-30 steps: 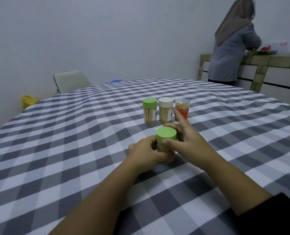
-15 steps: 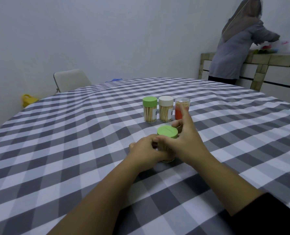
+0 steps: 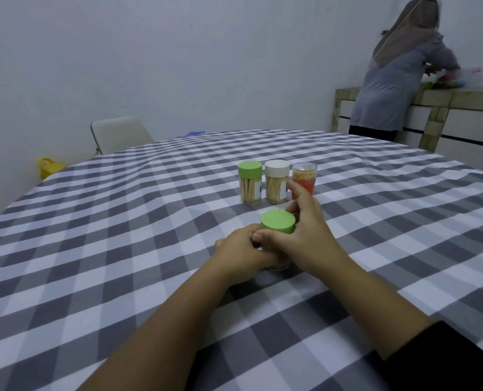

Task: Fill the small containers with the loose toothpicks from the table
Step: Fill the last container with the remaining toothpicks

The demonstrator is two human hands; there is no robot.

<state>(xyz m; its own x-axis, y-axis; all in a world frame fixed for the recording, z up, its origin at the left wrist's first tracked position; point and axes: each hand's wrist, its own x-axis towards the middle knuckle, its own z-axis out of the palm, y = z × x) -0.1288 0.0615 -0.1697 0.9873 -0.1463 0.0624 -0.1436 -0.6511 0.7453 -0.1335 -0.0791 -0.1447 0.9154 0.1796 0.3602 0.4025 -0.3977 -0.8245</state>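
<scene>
Four jars on the checked table (image 3: pixel 121 249): left hand (image 3: pixel 243 246) wraps the near jar's body (image 3: pixel 278 267), right hand (image 3: pixel 305 235) curls round its green lid (image 3: pixel 277 221), so likely lid step; next needs a twist, no loose toothpicks visible.

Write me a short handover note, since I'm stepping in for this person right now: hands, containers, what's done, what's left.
Left hand grips the body of the near container, which stands on the table. Right hand grips its green lid, which sits on top.
Behind stand three closed containers in a row, all holding toothpicks: green-lidded, white-lidded, clear one with red base.
No loose toothpicks are visible on the cloth.
Left: whether the lid is tight cannot be told; check it, then set the container with the row.
</scene>
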